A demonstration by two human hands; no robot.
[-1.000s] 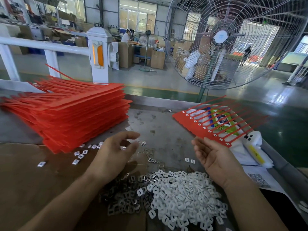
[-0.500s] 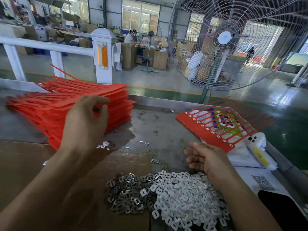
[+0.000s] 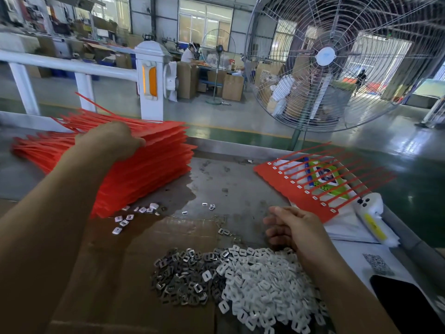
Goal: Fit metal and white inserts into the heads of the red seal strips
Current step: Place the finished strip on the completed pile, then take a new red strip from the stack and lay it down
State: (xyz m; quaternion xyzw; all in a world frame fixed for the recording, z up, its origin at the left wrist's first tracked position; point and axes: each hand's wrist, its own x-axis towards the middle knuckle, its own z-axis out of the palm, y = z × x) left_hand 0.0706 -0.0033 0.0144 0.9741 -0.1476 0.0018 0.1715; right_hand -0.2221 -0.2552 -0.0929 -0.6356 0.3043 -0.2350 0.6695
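A tall stack of red seal strip sheets lies at the left of the table. My left hand rests on top of the stack with fingers curled over the upper sheets near their edge. One separate red strip sheet lies at the right, its heads filled with white inserts. A heap of metal inserts and a heap of white inserts lie in front of me. My right hand hovers above the white heap, fingers loosely curled, holding nothing that I can see.
A few loose inserts lie by the stack's foot. A white bottle and papers sit at the right, a dark phone at the near right. A big floor fan stands behind the table.
My left hand rose from the table near the loose inserts and moved left and away onto the top of the red stack. My right hand turned palm down and curled.
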